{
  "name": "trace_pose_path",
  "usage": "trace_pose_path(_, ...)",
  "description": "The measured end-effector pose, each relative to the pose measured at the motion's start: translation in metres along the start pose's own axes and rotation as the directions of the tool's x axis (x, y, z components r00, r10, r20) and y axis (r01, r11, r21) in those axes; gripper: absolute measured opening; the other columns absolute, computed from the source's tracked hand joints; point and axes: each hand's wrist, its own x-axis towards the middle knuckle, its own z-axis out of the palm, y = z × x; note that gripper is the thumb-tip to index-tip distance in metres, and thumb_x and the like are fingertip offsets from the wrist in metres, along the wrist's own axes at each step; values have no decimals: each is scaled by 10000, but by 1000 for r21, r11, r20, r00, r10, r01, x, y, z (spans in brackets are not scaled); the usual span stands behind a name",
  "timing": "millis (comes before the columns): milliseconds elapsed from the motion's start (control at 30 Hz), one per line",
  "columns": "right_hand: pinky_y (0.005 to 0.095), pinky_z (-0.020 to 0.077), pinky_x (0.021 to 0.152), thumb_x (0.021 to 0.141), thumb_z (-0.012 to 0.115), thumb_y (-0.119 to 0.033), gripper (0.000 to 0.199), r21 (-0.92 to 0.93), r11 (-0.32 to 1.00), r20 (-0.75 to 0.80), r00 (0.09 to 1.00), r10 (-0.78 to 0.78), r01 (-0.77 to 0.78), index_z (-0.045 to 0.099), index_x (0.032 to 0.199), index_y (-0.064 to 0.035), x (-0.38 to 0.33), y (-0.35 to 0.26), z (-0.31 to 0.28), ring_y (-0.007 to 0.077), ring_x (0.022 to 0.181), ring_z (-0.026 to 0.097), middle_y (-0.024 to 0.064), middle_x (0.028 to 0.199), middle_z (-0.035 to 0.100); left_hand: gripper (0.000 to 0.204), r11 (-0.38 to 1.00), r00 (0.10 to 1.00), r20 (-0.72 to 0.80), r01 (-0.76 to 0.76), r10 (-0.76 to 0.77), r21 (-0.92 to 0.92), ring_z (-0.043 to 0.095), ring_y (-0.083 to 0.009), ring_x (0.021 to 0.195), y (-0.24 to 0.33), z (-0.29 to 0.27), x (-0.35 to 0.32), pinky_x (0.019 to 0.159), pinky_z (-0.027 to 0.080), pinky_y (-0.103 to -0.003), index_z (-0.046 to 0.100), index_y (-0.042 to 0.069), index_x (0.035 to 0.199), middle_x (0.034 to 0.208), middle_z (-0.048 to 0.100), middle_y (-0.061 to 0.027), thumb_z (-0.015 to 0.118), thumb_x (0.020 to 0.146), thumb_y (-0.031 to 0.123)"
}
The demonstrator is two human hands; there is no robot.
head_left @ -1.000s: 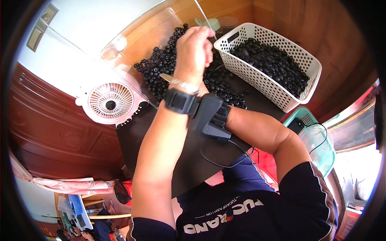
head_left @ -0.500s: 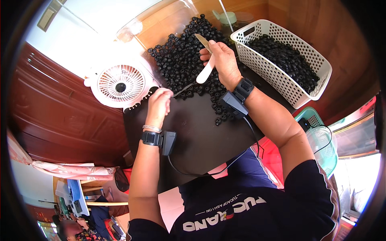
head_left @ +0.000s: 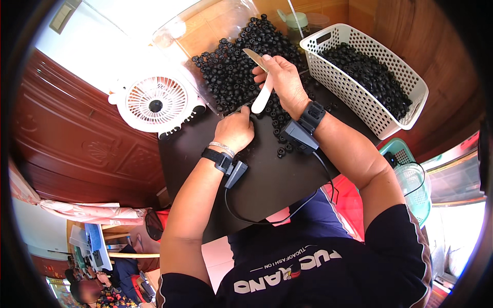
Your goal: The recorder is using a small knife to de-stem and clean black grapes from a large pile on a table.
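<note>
The white-handled knife [head_left: 263, 99] is clamped in your right hand [head_left: 286, 83], over a pile of small black pieces [head_left: 227, 81]. Your left hand [head_left: 235, 131] curls near the knife, apart from your right; I cannot tell whether it grips anything. A white basket [head_left: 345, 93] stands farther right.

White lettering [head_left: 259, 287] is printed across the front of the dark shirt [head_left: 370, 272] — large capitals, seen upside down, with a smaller line flanked by short strokes. A small coloured emblem [head_left: 294, 274] is set among the capitals.
</note>
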Motion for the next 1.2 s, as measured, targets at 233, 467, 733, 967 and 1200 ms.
trace_pose_path(233,265,492,575,946,505,-319,291,-32,999,158,987,40,-36,574,877,-45,-5,5,15,117,643,593,66,808,651,262,755,978,-142,24,-154,-655,608,-270,658,-51,23,-4,614,482,-370,536,-11,937,740,614,-150,524,866,241)
trace_pose_path(467,238,496,573,957,489,-319,292,-103,981,390,901,189,-162,578,903,-45,-34,6,29,96,654,605,66,917,672,220,-117,971,-147,-171,-188,-978,475,-113,552,-31,13,-39,477,338,-228,542,22,995,696,498,-16,461,927,216)
trace_pose_path(733,245,519,629,964,499,-279,274,-175,980,436,885,163,-95,554,826,-49,-48,18,37,108,674,630,48,764,630,353,-45,939,-205,-226,-276,-973,494,-82,581,-25,25,-37,507,366,-208,545,-20,1147,777,547,-18,473,925,245)
trace_pose_path(967,306,531,523,967,495,-236,263,8,995,409,909,87,-99,516,829,-12,-47,34,39,197,551,626,113,737,630,238,-46,933,-217,-239,-287,-970,518,-88,582,-31,34,-34,506,396,-213,544,25,949,751,556,-25,482,926,254)
trace_pose_path(1200,324,538,530,965,498,-236,267,54,979,482,864,145,-195,511,836,-2,-48,26,41,211,559,631,125,739,627,217,-80,921,-221,-259,-322,-963,514,-96,574,-26,29,-34,504,397,-221,537,34,963,739,547,-26,456,936,233)
